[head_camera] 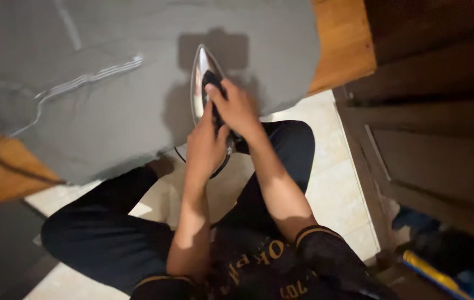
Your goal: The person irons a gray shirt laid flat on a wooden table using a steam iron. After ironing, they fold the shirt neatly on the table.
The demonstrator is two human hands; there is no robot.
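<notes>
Your right hand (236,108) is closed around the dark handle of the iron (204,89), fingers wrapped over the top, wrist angled toward your body. Your left hand (204,145) sits just behind and below it, cupped against the rear end of the iron and touching the right hand; whether its fingers actually clamp the iron cannot be told. The iron has a shiny metal body and stands tilted, tip pointing away from you, near the close edge of a grey cloth (137,100). A dark cord (178,154) loops down from the iron's rear. The cloth lies spread over a wooden surface (342,44), and a pale striped band (92,78) runs across it to the left of the iron. Your legs in dark trousers (103,233) are folded beneath your forearms on a pale tiled floor (337,189). A dark wooden door (437,139) stands at right.
</notes>
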